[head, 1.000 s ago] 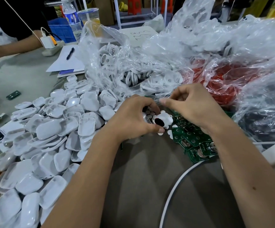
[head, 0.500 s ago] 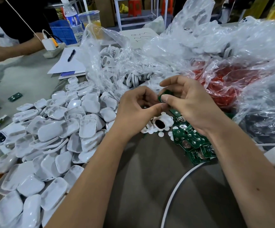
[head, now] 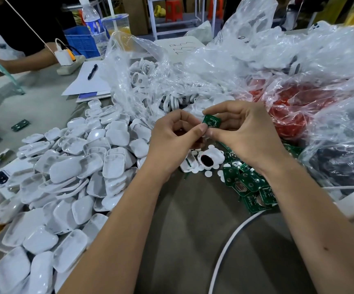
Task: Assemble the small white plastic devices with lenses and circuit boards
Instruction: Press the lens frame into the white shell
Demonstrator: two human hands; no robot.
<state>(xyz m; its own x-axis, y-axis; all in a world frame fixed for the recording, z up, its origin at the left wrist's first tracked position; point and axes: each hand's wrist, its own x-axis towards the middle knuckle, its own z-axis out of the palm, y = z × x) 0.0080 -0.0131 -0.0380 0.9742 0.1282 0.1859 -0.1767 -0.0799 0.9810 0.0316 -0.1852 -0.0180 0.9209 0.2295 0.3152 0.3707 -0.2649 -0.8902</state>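
Cable: a white cable (head: 231,240) curves across the lower centre.
Shells: white plastic shells (head: 65,177) are heaped lower left.
Boards: green circuit boards (head: 248,185) lie right of centre.
Hands: left hand (head: 171,141) and right hand (head: 248,134) pinch one green board (head: 211,120) mid-frame.
Bags: clear bags (head: 235,60) fill the upper right.

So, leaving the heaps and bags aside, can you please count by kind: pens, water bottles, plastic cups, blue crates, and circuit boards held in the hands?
pen: 1
water bottle: 1
plastic cup: 1
blue crate: 1
green circuit board, pinched between the left hand and right hand: 1
Total: 5
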